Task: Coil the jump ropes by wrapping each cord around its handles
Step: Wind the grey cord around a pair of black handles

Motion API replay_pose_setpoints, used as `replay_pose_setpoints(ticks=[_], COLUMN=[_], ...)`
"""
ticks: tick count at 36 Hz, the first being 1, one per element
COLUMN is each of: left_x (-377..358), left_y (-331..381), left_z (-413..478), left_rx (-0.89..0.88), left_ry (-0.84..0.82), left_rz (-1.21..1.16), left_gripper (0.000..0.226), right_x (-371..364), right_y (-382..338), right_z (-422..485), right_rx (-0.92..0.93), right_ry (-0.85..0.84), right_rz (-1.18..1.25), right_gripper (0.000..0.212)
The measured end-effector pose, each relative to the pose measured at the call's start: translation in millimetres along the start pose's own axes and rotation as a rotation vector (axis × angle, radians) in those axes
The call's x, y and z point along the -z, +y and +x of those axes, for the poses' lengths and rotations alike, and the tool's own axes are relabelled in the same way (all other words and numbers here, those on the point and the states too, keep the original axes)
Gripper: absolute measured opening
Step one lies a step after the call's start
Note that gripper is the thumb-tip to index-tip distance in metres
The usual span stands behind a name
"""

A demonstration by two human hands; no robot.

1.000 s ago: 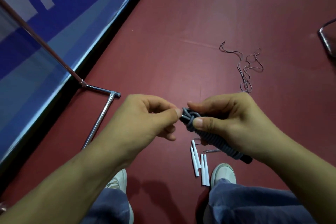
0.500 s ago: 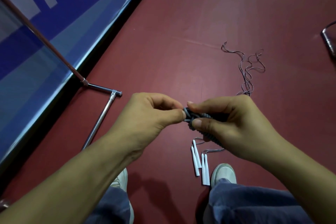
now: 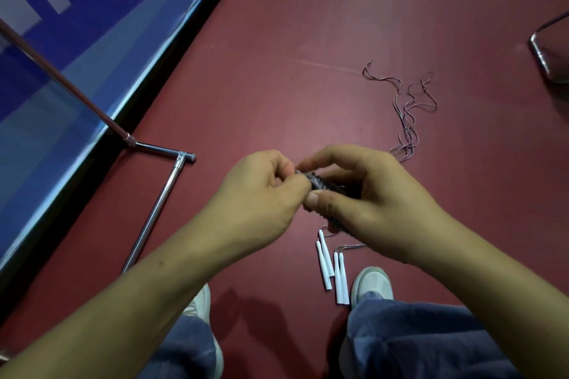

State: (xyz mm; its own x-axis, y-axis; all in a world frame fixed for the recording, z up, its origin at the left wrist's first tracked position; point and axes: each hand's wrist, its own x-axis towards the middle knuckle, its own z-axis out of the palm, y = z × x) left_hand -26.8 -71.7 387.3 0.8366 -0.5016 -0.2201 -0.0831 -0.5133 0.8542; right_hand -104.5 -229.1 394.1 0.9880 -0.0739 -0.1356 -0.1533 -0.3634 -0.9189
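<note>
Here, at the upper left of the frame, a blue panel meets the red floor, and a chrome stand rests on the floor beside it. At centre, the left hand has its fingers curled in, pinching the end of the grey coiled rope between thumb and forefinger. The right hand grips that same bundle, thumb across the front and fingers wrapped over the top; most of the bundle is hidden in the palm. Below them, four white handles lie on the floor beside a pale shoe. Their thin cords trail in loose loops toward the upper right. A bent metal tube sits at the right edge.
</note>
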Motion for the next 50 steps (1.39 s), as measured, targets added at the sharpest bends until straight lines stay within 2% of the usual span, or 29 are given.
replay_pose_setpoints(ticks=[3,6,11,17,19,22,26,29,32,36,38,41,45,50], left_x=[-4.4,-7.5,-7.6,-5.6,-2.1,7.7,27.0,35.1,34.3,32.2,29.6,27.7,30.3,27.7], left_y=[1.8,3.3,4.4,4.6,3.9,0.4,-3.7,-5.0,-6.2,-8.5,-9.2,-6.5,-11.5,-13.2], left_z=[0.2,-2.3,-8.1,-14.2,-14.5,-13.2,-8.1,-9.7,-9.0,-7.3,-6.8,-9.3,-10.1,-9.3], left_rx=[-0.009,-0.018,-0.006,-0.006,-0.056,-0.182,-0.147,-0.158,-0.174,-0.105,-0.150,-0.289,-0.439,-0.579], left_ry=[0.008,0.053,0.150,0.205,0.208,0.152,0.020,-0.015,0.027,-0.054,-0.027,0.103,0.220,0.260], left_rz=[0.194,0.273,0.402,0.447,0.448,0.449,0.114,-0.069,-0.092,-0.197,-0.080,0.169,0.296,0.331], left_gripper=[0.014,0.015,0.017,0.021,0.020,0.017,0.009,0.008,0.010,0.017,0.014,0.016,0.007,0.005], right_x=[-3.4,-8.2,-16.1,-19.0,-18.7,-16.1,-12.1,-10.9,-12.3,-12.4,-13.6,-16.7,-18.0,-19.5], right_y=[5.5,4.4,-0.5,-2.5,-1.4,2.2,-0.1,-2.5,-3.6,-5.7,-4.9,-1.8,-3.1,-5.6], right_z=[-1.5,-2.7,1.2,1.3,2.2,3.7,2.0,4.6,6.3,5.8,4.0,1.4,1.5,1.9], right_rx=[0.104,0.165,0.122,0.115,0.121,0.123,0.114,0.121,0.092,0.093,0.097,0.072,0.057,0.058], right_ry=[-0.012,0.025,0.039,0.043,0.053,0.057,0.014,0.043,0.033,-0.003,0.005,0.032,0.021,0.050], right_rz=[-0.190,-0.319,-0.452,-0.532,-0.503,-0.332,-0.048,-0.022,-0.011,-0.012,-0.037,0.031,0.083,0.162], right_gripper=[0.044,0.040,0.036,0.036,0.038,0.026,0.021,0.022,0.022,0.026,0.029,0.026,0.026,0.022])
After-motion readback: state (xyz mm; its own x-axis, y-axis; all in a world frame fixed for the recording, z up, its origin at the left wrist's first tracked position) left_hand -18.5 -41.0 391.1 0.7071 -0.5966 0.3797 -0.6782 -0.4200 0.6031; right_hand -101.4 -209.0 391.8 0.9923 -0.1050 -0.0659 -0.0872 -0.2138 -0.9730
